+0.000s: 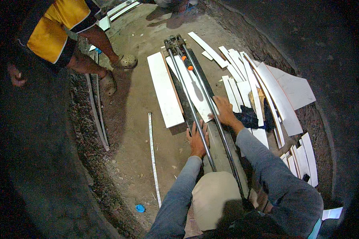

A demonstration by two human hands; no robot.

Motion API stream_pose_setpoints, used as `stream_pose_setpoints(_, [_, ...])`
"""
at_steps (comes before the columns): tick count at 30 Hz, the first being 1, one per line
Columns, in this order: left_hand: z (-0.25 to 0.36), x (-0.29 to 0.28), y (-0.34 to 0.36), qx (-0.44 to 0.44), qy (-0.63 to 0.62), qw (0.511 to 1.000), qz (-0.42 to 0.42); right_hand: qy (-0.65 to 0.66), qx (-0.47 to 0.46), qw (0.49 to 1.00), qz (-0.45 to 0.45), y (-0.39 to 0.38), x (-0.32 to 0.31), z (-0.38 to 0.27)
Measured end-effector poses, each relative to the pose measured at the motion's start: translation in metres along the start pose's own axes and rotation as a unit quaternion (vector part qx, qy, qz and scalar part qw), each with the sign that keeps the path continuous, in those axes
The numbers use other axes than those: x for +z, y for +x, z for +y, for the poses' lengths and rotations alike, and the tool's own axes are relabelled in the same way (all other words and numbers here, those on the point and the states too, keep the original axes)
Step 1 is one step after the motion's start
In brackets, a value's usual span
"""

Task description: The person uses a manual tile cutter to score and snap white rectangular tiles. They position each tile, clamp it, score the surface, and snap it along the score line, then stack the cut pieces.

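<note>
A manual tile cutter point(196, 99) with two metal rails and orange knobs point(190, 67) lies lengthwise before me, a white tile point(197, 101) beneath its rails. My left hand point(196, 139) is at the tile's near end, fingers apart, reaching under the left rail; part of it is hidden by that rail. My right hand point(223, 109) grips the tile's near right corner beside the right rail, fingers bent. Another white board point(164, 87) lies just left of the cutter.
Many white strips and panels point(275, 91) are strewn right, over dark cloth point(246, 115). A measuring tape point(153, 159) and blue disc point(140, 208) lie left. A person in yellow-and-black shorts point(52, 36) stands upper left beside long strips point(93, 103). Another person point(171, 6) is at the top.
</note>
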State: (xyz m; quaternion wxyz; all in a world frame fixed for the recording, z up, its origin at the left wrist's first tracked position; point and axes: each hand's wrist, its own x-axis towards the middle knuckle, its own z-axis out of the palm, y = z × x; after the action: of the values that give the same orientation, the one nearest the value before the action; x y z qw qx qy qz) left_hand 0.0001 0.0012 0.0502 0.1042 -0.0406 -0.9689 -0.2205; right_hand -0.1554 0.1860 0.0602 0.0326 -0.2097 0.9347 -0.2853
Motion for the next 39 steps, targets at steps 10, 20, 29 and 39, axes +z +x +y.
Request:
stream_pose_setpoints(10, [-0.001, 0.015, -0.028, -0.025, -0.07, 0.992, 0.098, -0.12, -0.143, 0.982, 0.017, -0.026, -0.004, -0.039])
stream_pose_setpoints(20, [0.007, 0.024, -0.015, -0.083, -0.084, 0.991, 0.07, -0.11, 0.02, 0.994, -0.019, -0.039, -0.01, -0.003])
stream_pose_setpoints(29, [0.012, 0.024, -0.006, -0.078, -0.075, 0.99, 0.086, 0.059, 0.204, 0.977, -0.022, 0.036, -0.012, 0.021])
stream_pose_setpoints(39, [0.001, 0.029, 0.01, -0.115, -0.14, 0.979, 0.089, 0.035, 0.231, 0.972, -0.004, 0.022, -0.012, 0.018])
